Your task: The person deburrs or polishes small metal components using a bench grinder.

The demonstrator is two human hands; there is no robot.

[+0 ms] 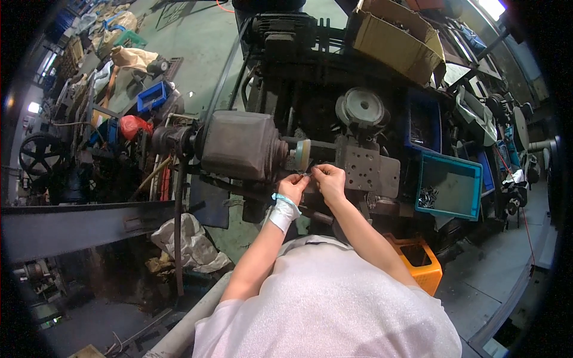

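My left hand (292, 188), with a white wrap and a light-blue band at the wrist, is closed in a pinch. Close beside it my right hand (330, 182) pinches too, its fingertips almost meeting the left ones. Whatever lies between the fingers is too small to make out. Just above the hands is a pale round wheel (303, 154) with teal and yellowish bands, mounted on the spindle of a dark machine housing (239, 146). To the right of my right hand stands a dark metal block (361, 167) with several holes.
A teal bin (450, 206) with small metal parts stands at the right, next to a dark blue crate (422, 143). Behind the block sits a round metal wheel (364, 106). An open cardboard box (391, 51) is at the far right. An orange plastic stool (428, 275) stands near my right elbow.
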